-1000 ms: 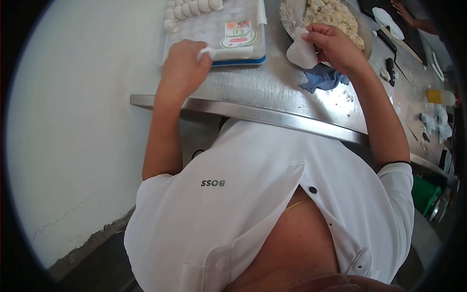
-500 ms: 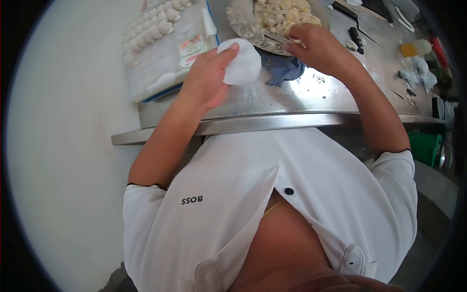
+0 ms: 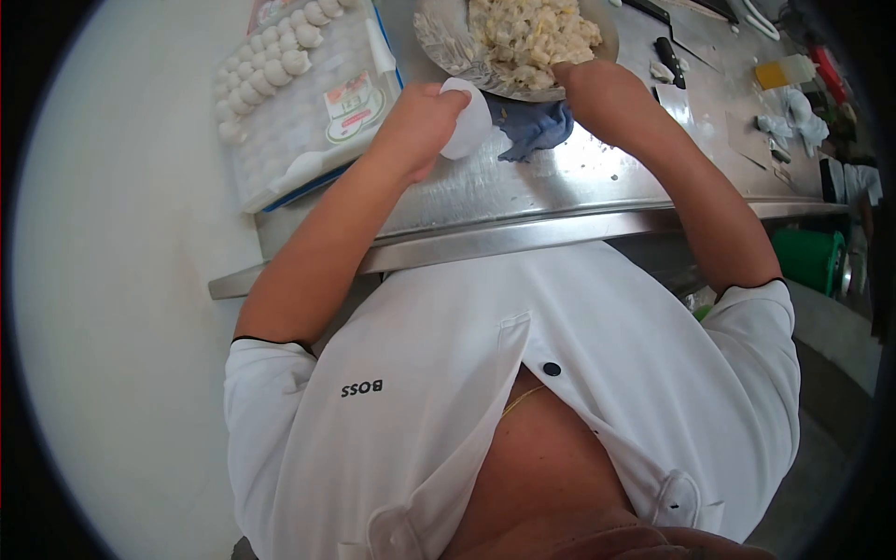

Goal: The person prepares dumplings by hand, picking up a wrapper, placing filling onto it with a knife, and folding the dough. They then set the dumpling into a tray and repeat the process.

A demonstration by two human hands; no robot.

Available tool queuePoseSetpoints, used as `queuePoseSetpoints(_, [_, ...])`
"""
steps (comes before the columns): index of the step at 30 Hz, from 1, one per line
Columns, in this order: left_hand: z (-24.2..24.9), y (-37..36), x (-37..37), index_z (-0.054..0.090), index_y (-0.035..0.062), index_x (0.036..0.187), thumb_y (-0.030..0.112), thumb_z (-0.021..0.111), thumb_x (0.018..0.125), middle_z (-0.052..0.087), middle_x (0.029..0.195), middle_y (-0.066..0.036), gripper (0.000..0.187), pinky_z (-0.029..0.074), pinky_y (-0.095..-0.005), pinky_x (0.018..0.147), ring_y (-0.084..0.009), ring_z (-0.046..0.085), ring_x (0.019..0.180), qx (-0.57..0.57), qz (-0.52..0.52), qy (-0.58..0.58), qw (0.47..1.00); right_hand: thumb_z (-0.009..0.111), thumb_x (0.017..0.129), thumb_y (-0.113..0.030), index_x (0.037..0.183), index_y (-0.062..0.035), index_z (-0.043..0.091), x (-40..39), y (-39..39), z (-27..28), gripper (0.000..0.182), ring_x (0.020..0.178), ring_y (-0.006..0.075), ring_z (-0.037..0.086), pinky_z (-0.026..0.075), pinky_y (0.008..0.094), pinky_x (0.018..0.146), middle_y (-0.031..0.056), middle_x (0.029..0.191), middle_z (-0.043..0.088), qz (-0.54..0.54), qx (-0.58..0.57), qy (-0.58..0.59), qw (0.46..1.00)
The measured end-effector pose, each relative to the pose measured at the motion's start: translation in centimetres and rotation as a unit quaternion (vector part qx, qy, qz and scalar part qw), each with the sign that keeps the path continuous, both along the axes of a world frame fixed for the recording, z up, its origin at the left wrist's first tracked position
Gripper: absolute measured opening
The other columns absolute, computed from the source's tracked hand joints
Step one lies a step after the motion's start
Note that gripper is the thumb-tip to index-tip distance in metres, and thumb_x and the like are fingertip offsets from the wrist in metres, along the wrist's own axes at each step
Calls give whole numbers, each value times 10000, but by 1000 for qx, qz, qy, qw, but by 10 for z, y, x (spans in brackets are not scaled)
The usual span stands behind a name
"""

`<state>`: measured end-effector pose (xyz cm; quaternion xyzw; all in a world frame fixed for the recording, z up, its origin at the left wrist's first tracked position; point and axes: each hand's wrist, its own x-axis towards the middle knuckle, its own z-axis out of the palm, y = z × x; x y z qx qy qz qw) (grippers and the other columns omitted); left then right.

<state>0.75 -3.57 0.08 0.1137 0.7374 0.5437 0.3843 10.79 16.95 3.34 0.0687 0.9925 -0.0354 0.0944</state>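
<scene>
One wrapper (image 3: 467,119) in left hand (image 3: 417,131), one bowl (image 3: 436,37) of filling (image 3: 537,42), one blue cloth (image 3: 536,129)

The left hand (image 3: 416,129) is holding a round white wrapper (image 3: 466,119) — the right hand (image 3: 597,96) is reaching into the chunky filling (image 3: 532,42).

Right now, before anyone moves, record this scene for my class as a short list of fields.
left hand: gripping a thin white sheet
right hand: at the bowl's near edge, fingertips by the chunky pale mix
bowl: metal, inner wall smeared
tray: rows of white rounded pieces at its far side
cloth: blue, crumpled, near the bowl
table: shiny metal
</scene>
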Motion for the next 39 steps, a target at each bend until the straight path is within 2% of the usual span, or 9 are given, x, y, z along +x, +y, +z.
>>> queuePoseSetpoints(1, [-6,-1,-2,612,-75,1062,178,576,921,658,1015,-136,291,514,-348,781,-226,647,904,57,35,-100,993,453,847,0,1150,-16,619,-2,0,-2,346,788,361,678,543,434,718,233,881,678,0,0,-3,1000])
queuePoseSetpoints(4, [-4,-1,3,574,-92,1109,148,595,916,652,1038,-138,309,520,-347,827,-236,649,941,56,43,-136,988,462,871,-23,1133,-8,637,-8,1,-13,316,783,368,674,542,431,717,244,865,673,-57,-82,-83,992])
queuePoseSetpoints(7, [-16,-1,-3,571,-78,1124,149,597,923,647,1058,-135,304,521,-358,831,-232,647,940,67,29,-165,984,479,897,-61,1120,1,652,3,4,-13,289,790,379,671,535,442,737,251,857,668,-63,-119,-24,991])
queuePoseSetpoints(14, [-23,1,-1,574,-68,1104,191,587,951,646,1034,-122,301,520,-368,822,-223,646,929,58,-13,-165,984,498,916,-103,1132,-12,659,-4,15,-9,284,853,408,644,509,449,799,250,920,664,-62,-93,19,994])
queuePoseSetpoints(17, [-21,1,1,601,-59,1007,284,570,950,617,884,-98,350,459,-342,710,-192,562,773,66,28,-148,986,502,924,-111,1129,-14,659,-5,20,-22,276,847,413,643,506,454,796,248,931,664,-64,-111,-24,991])
queuePoseSetpoints(22, [-36,-2,-9,606,-58,1031,332,557,954,612,912,-106,400,446,-347,705,-189,545,800,63,8,-142,988,508,888,-67,1067,-10,673,18,11,15,250,814,357,675,530,437,778,220,930,679,-13,-158,-21,987])
queuePoseSetpoints(35, [-36,-1,-17,580,-60,1075,279,589,966,636,998,-109,356,515,-373,823,-220,634,896,50,45,-174,982,529,934,-131,1163,-53,670,22,46,2,280,757,310,666,529,382,737,203,939,695,2,-194,-33,980])
queuePoseSetpoints(37, [-37,-1,-20,579,-58,1067,280,578,973,634,998,-113,350,515,-378,828,-223,633,900,20,52,-172,984,552,934,-97,1182,-48,665,29,56,9,276,612,189,543,472,333,626,122,704,621,3,-238,-10,971])
queuePoseSetpoints(39, [-38,1,-15,587,-52,1046,316,559,972,613,953,-110,376,479,-370,738,-208,586,850,37,65,-167,983,537,932,-105,1182,-51,666,26,55,17,287,641,193,576,489,338,655,126,738,641,-36,-242,-44,968])
